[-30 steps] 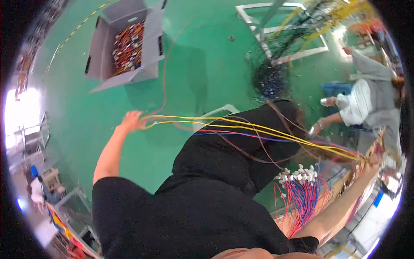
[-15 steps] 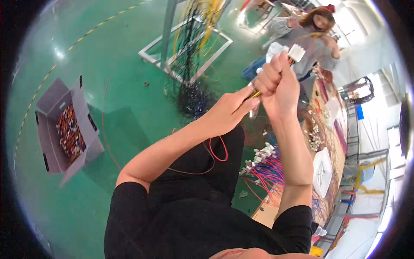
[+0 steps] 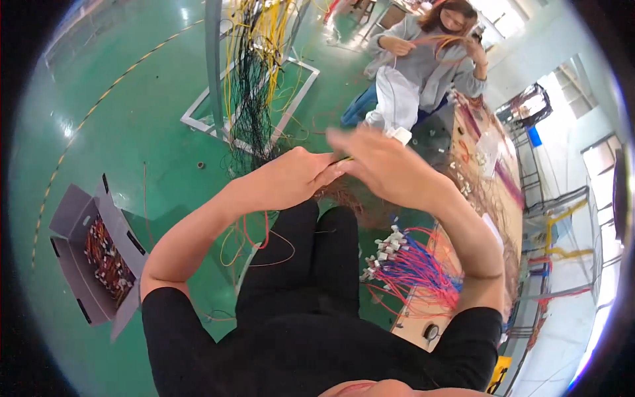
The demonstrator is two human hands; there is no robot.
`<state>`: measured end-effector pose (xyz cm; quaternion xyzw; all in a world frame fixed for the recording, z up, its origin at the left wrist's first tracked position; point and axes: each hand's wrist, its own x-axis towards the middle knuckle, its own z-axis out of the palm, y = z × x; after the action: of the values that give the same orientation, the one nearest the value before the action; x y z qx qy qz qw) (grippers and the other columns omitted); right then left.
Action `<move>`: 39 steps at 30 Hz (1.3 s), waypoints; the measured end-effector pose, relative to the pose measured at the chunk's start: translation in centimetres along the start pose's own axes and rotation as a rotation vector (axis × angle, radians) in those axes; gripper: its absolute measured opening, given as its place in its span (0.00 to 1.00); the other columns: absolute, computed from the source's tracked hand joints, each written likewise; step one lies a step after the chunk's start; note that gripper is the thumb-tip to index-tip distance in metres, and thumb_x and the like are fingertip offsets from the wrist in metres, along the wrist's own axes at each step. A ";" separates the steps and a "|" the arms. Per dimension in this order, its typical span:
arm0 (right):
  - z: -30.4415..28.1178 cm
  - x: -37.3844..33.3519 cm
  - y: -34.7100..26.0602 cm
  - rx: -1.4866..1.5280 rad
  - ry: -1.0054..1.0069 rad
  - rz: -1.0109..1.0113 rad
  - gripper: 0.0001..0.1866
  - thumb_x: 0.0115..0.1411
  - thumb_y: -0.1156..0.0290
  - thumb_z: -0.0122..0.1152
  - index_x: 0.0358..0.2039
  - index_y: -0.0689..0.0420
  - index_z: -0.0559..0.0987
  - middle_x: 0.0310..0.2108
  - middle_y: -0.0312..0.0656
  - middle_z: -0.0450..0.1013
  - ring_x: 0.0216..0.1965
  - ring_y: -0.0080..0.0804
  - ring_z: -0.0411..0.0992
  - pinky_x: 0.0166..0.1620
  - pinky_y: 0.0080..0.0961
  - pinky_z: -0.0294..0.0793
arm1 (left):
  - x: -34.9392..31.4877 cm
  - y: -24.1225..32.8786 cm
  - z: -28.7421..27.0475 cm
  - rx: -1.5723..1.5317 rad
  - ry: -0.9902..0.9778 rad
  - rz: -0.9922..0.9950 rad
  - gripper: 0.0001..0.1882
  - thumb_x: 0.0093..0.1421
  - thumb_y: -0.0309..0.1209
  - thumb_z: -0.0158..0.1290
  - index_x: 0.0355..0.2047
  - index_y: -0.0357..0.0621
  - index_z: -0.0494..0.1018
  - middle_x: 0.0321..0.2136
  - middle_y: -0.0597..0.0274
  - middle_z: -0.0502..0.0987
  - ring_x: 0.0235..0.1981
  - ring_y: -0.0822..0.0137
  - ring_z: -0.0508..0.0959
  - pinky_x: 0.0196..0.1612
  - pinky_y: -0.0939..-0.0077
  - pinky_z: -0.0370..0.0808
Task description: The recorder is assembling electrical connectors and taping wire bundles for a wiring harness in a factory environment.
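Two hands, left hand (image 3: 291,177) and right hand (image 3: 380,165), pinch thin wires (image 3: 343,160); better to hold tight and pull slowly.

The workbench (image 3: 493,218) runs along the right. On its near end lies a bundle of wires (image 3: 413,268). Left of the bench stands a wire rack (image 3: 254,79), and farther left a cardboard box (image 3: 86,258) sits on the floor (image 3: 119,132). A seated person (image 3: 413,69) is at the bench's far end.
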<state>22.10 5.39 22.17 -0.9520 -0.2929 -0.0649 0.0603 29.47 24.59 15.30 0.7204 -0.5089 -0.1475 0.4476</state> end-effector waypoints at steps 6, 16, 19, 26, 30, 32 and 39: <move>3.1 -3.2 -1.5 1.809 -0.226 0.838 0.16 0.68 0.59 0.44 0.23 0.50 0.64 0.16 0.25 0.51 0.15 0.12 0.47 0.17 0.13 0.44 | 1.5 -4.4 -2.5 -0.081 -0.326 0.043 0.18 0.66 0.40 0.43 0.30 0.36 0.66 0.17 0.57 0.65 0.20 0.62 0.67 0.27 0.68 0.65; 0.3 -12.8 3.2 2.873 1.089 0.252 0.09 0.69 0.68 0.39 0.35 0.59 0.64 0.21 0.29 0.52 0.19 0.15 0.49 0.20 0.15 0.51 | -6.1 -13.9 5.8 -0.596 -0.156 -0.424 0.19 0.69 0.43 0.37 0.23 0.45 0.62 0.18 0.73 0.59 0.21 0.78 0.59 0.28 0.79 0.65; 3.3 -13.2 5.4 2.744 1.140 0.354 0.09 0.69 0.69 0.40 0.36 0.62 0.65 0.20 0.30 0.52 0.19 0.16 0.49 0.21 0.15 0.52 | -8.3 -12.8 10.2 -0.414 -0.089 -0.415 0.20 0.69 0.42 0.36 0.24 0.42 0.63 0.18 0.70 0.61 0.22 0.74 0.62 0.31 0.77 0.67; 3.5 -15.7 8.5 2.304 1.077 0.326 0.09 0.69 0.69 0.41 0.40 0.63 0.66 0.20 0.28 0.51 0.17 0.14 0.46 0.19 0.15 0.47 | -10.9 -8.0 18.2 -0.144 -0.094 -0.455 0.08 0.66 0.32 0.43 0.37 0.40 0.66 0.27 0.49 0.73 0.34 0.46 0.74 0.38 0.62 0.71; 0.4 -18.4 7.1 2.173 0.847 0.601 0.12 0.69 0.66 0.41 0.40 0.63 0.66 0.19 0.27 0.51 0.15 0.12 0.47 0.16 0.12 0.45 | -16.9 -12.2 19.9 -0.029 0.106 -0.445 0.12 0.66 0.37 0.42 0.37 0.40 0.65 0.28 0.43 0.72 0.34 0.40 0.73 0.34 0.57 0.69; -0.5 -18.6 5.1 1.924 0.599 0.730 0.15 0.69 0.61 0.42 0.38 0.62 0.67 0.16 0.26 0.50 0.13 0.10 0.46 0.14 0.11 0.44 | -17.6 -12.9 19.9 0.050 0.121 -0.488 0.11 0.66 0.37 0.43 0.39 0.42 0.66 0.28 0.45 0.73 0.32 0.41 0.74 0.33 0.57 0.70; -3.3 -19.5 2.5 1.551 0.157 0.628 0.18 0.67 0.60 0.45 0.36 0.67 0.69 0.14 0.25 0.52 0.14 0.12 0.48 0.17 0.14 0.43 | -11.7 -11.1 13.5 0.120 -0.097 -0.662 0.19 0.66 0.43 0.41 0.48 0.41 0.65 0.37 0.43 0.75 0.40 0.44 0.75 0.45 0.59 0.70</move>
<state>7.22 -7.95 22.12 -0.6709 0.0290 0.1083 0.7330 22.02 28.96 -3.84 0.8636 -0.2760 -0.2888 0.3076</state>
